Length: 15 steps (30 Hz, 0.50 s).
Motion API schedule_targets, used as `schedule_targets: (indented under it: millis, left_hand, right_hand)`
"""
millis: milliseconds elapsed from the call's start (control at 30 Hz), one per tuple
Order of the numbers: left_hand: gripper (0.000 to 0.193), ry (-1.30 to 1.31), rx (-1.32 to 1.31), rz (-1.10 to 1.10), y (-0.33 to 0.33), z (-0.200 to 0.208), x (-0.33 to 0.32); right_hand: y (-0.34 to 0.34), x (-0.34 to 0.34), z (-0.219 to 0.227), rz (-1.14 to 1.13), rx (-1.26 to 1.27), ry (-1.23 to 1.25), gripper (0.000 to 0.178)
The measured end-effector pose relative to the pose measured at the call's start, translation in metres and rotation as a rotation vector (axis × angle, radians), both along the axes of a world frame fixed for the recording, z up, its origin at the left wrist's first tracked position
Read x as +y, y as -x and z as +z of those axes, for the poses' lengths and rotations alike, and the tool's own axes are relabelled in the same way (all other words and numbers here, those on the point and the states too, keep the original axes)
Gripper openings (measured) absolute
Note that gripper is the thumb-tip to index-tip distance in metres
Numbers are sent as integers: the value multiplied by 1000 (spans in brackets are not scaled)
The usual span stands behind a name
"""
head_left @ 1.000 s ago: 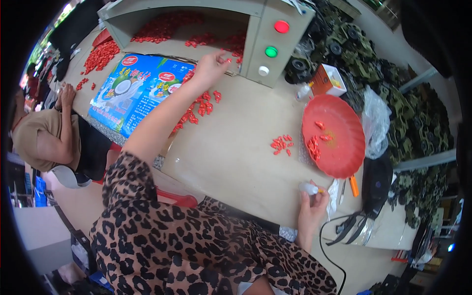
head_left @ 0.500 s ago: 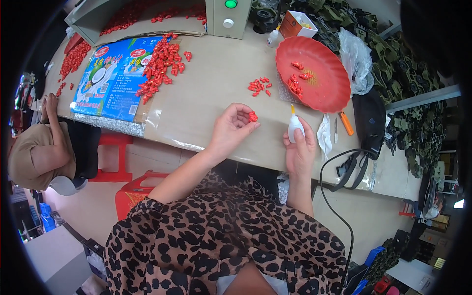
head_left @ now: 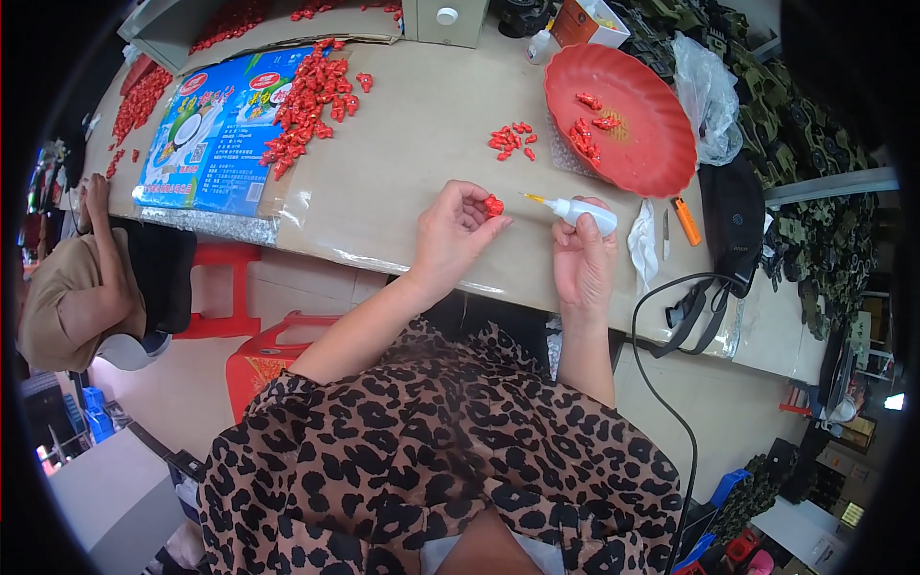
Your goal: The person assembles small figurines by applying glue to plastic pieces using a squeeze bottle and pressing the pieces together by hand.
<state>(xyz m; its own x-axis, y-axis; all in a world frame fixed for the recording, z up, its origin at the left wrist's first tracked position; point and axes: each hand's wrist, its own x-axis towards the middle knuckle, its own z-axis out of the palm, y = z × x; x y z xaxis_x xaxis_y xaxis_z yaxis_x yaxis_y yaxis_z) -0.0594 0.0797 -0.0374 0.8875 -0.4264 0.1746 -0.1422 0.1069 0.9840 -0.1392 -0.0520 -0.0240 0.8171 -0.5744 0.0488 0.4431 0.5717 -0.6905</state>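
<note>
Between the thumb and fingers of my left hand (head_left: 454, 233) is a small shiny red plastic piece (head_left: 494, 205). My right hand (head_left: 585, 261) grips a white squeeze bottle (head_left: 586, 215) with a yellow nozzle. The bottle lies nearly level, its thin tip pointing left at the red piece, a short gap apart. Beyond my hands on the table lies a small group of red pieces (head_left: 512, 141). Behind my right hand, a red scalloped tray (head_left: 637, 91) holds several more.
Left on the table, a red heap (head_left: 311, 110) partly covers blue printed cardboard (head_left: 206, 144). At right lie a white tissue (head_left: 643, 241), an orange-handled tool (head_left: 686, 222) and a black bag (head_left: 730, 225) with a cable. Another person (head_left: 81, 287) sits at the far left beside a red stool (head_left: 222, 287).
My right hand has tipped the bottle from upright to nearly level, bringing its nozzle toward the red piece. My left hand still holds the piece. The whole view has shifted slightly.
</note>
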Motion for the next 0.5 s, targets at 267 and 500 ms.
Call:
schedule_targets:
  millis: [267,500]
  left_hand:
    - [29,-6,-25,14,1,1,0]
    - [29,-25,-63,22,1,-2,0]
  right_hand:
    - [-1,17,3,-129,14,245,20]
    - [1,21,0,-187,21,455,21]
